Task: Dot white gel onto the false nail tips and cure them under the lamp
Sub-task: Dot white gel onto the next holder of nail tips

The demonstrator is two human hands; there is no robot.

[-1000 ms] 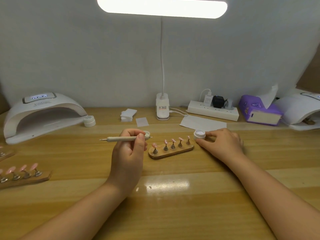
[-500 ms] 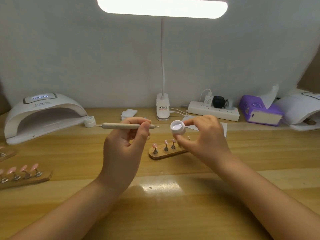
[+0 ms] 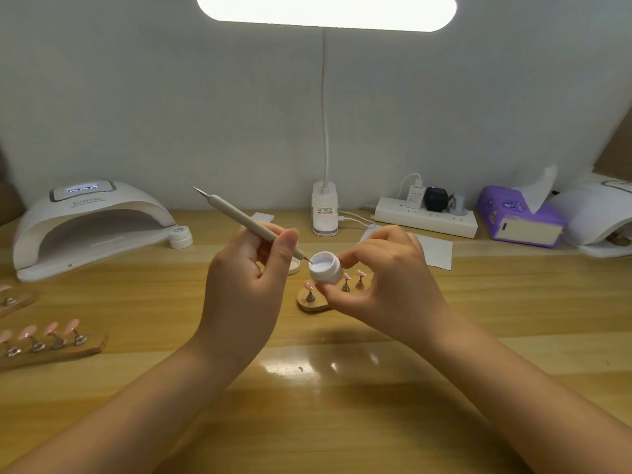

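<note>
At the left of the frame, the white curing lamp [image 3: 92,227] carries grey lettering on the front of its dome that reads "SUN", followed by smaller characters too blurred to make out. Its lit display panel [image 3: 83,189] just above shows pale digits or bars, not legible. The small white jar [image 3: 180,236] beside the lamp has a printed label on its lid, unreadable. At centre, the desk lamp's clip base [image 3: 325,213] bears a sticker with red and dark print, too small to read. The purple tissue pack [image 3: 519,217] at right has pale printed figures, also illegible.
</note>
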